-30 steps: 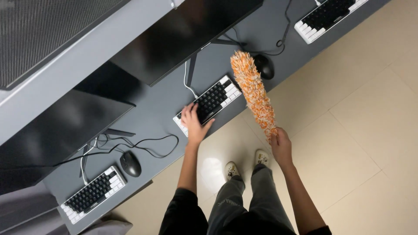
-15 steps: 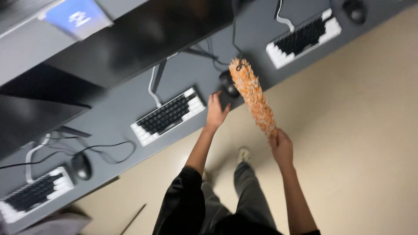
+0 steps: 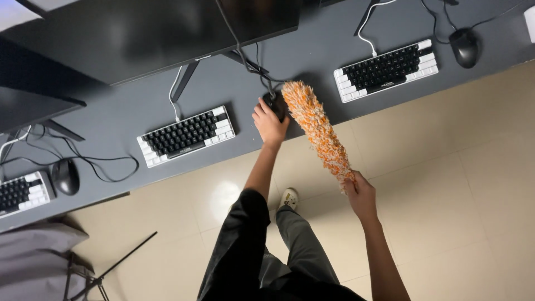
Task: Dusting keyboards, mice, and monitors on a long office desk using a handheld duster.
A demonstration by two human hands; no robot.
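Observation:
My right hand (image 3: 361, 195) grips the handle end of a fluffy orange and white duster (image 3: 316, 127), whose tip reaches onto the grey desk (image 3: 128, 114). My left hand (image 3: 269, 122) rests on a black computer mouse (image 3: 277, 104) near the desk's front edge, right beside the duster's tip. A black and white keyboard (image 3: 186, 135) lies to the left of that hand. A second keyboard (image 3: 385, 69) of the same kind lies to the right of the duster.
Dark monitors (image 3: 150, 33) stand along the back of the desk, with cables trailing between them. Another mouse (image 3: 463, 47) sits far right, one more (image 3: 65, 176) far left beside a third keyboard (image 3: 22, 192). Beige tiled floor (image 3: 457, 195) lies under me.
My left hand left the keyboard and now sits on the mouse to its right. The duster moved rightward along the desk, and my view shifted the same way.

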